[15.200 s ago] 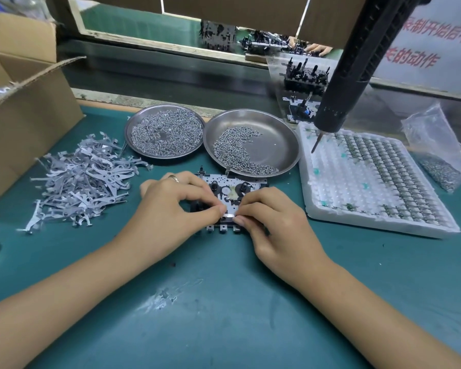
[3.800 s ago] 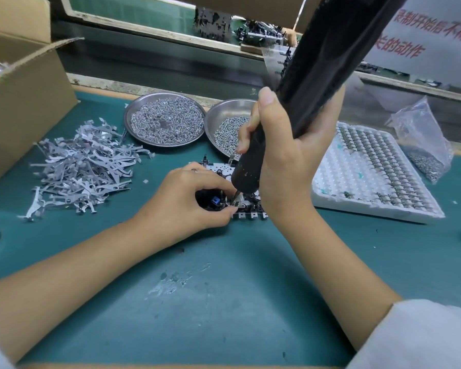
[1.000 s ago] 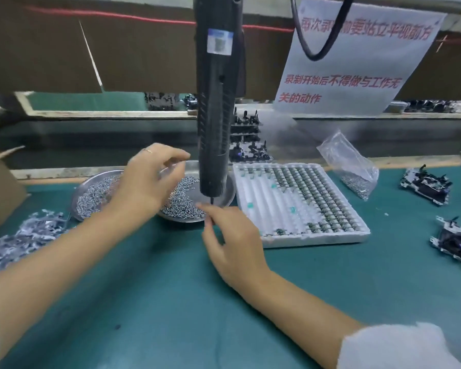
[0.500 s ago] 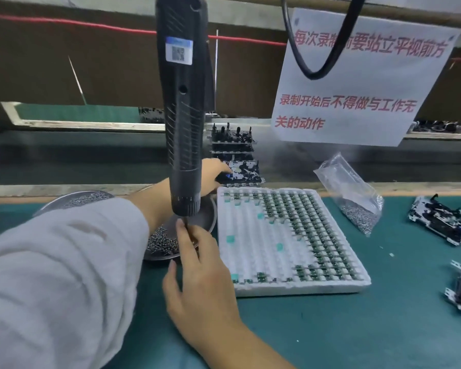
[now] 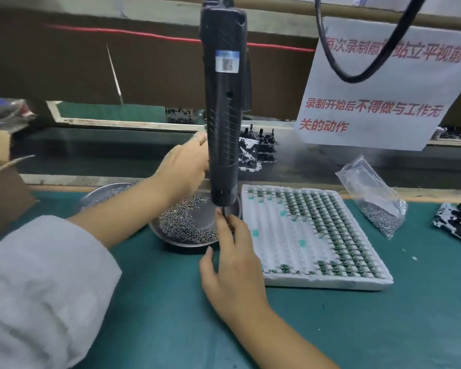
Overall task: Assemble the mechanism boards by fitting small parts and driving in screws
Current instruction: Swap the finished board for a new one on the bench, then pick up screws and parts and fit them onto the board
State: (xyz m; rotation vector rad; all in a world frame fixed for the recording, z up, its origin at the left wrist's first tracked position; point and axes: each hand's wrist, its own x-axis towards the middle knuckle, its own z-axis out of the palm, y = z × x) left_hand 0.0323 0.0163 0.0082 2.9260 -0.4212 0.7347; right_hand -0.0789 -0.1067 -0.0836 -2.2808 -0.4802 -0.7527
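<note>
Finished board gone from table. Left hand (image 5: 183, 166) now reaching far to stacked boards (image 5: 256, 153), fingers hidden. Right-hand fingers (image 5: 224, 222) pinching screwdriver bit (image 5: 225, 210), loading next screw.

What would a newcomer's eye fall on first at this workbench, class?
First the black electric screwdriver hanging upright at centre, the right hand touching its bit. Then the white tray of small green parts to its right, and the metal dish of screws below the left hand.

The left hand (image 5: 183, 166) reaches forward with fingers hidden, while the right hand (image 5: 233, 262) points its fingertips (image 5: 220, 217) upward, pinched together.
</note>
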